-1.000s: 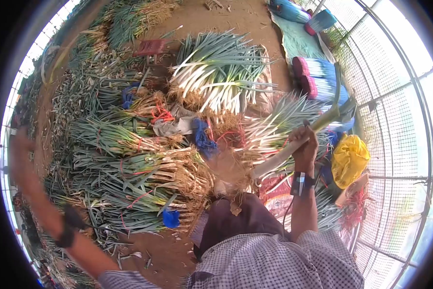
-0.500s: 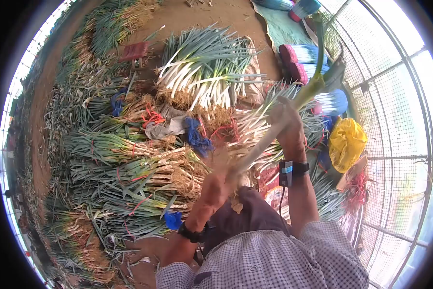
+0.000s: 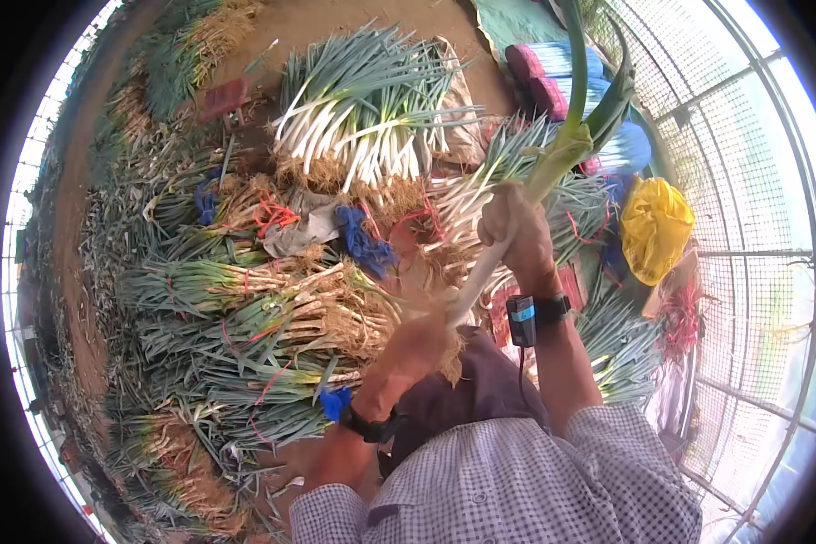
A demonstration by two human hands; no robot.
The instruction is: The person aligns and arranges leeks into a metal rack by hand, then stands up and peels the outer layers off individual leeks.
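Note:
A long green onion (image 3: 477, 283) slants across in front of me, with a white stalk, dangling roots at the low end and green leaves at the upper right. My right hand (image 3: 519, 234) is closed in a fist around its upper stalk, just below the leaves. Blurred by motion, my left hand (image 3: 419, 349) is closed at the root end of the same stalk. Beyond my hands lies a heap of green onions (image 3: 358, 136) with bright white stalks. Untidier bundles with brownish roots (image 3: 344, 313) lie to the left.
At the right are a yellow plastic bag (image 3: 657, 230) and blue-wrapped bundles (image 3: 566, 95) with dark red ends. Blue netting (image 3: 364, 241), a red stool (image 3: 224, 100) and loose leaves lie around. A mesh wall (image 3: 743, 227) runs along the right side.
My left hand has moved up and right along the stalk's root end. My right hand has shifted slightly left and still grips the stalk. The whole view has shifted a little.

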